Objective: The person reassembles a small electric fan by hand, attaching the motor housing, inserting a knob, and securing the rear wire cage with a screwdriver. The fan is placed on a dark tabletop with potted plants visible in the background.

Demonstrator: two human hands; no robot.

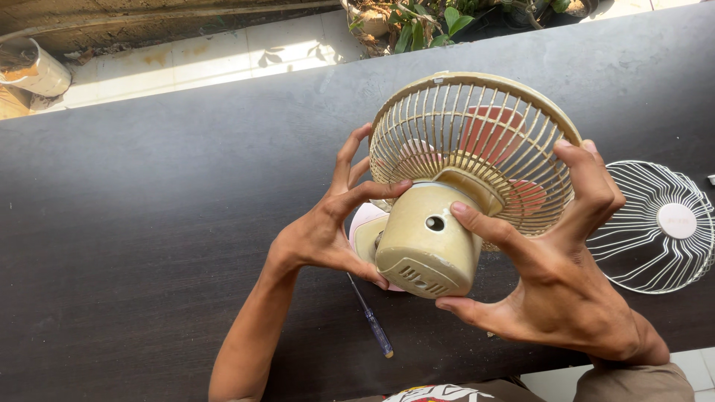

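A dark, matte table (pixel 149 223) is filling nearly the whole frame, running on a slant from lower left to upper right, dusty in places. Beyond its far edge, pale floor tiles (pixel 208 59) are catching hard sunlight along the top left, a cylindrical container (pixel 30 67) is leaning in the upper left corner, and green potted plants (pixel 432 18) are sitting at top centre. More pale tile is showing in the lower right corner.

In the middle, both hands are gripping a small beige fan (pixel 454 193), lifted and tilted with its rear toward the camera. The left hand (pixel 328 227) is spreading wide, fingertips pressing the motor housing (pixel 428 238) and the cage's edge. The right hand (pixel 558 275) is clamping the housing with thumb and forefinger while its other fingers hook over the rear cage (pixel 477 141). Reddish blades are showing through the ribs.

A blue-handled screwdriver (pixel 371 316) is lying on the table below the fan. At the right edge, a white wire grille (pixel 655 231) with a round white centre badge is resting flat.
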